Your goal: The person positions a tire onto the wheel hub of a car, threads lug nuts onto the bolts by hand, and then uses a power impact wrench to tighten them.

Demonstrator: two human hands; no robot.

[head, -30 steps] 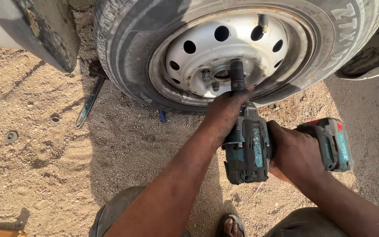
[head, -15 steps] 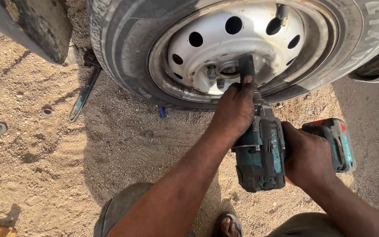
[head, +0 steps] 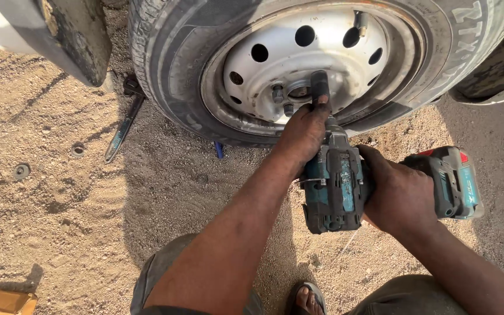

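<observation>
A teal and black cordless impact wrench (head: 336,186) points at the white steel wheel (head: 275,46) of a vehicle. Its black socket (head: 320,84) sits near the wheel's hub, close to the lug nuts (head: 276,93). My left hand (head: 305,131) is wrapped around the wrench's nose, just behind the socket. My right hand (head: 401,195) grips the handle, with the battery pack (head: 456,181) sticking out to the right. The black tyre (head: 170,64) rests on sandy ground.
A long metal bar (head: 122,128) lies on the sand left of the tyre. Two small round metal pieces (head: 21,171) lie farther left. A mud flap (head: 80,35) hangs at top left. A cardboard corner (head: 1,300) shows bottom left. My sandalled foot (head: 307,297) is below.
The wrench and both hands have moved up toward the wheel hub, and the socket now sits closer to the lug nuts. The view has shifted a little.
</observation>
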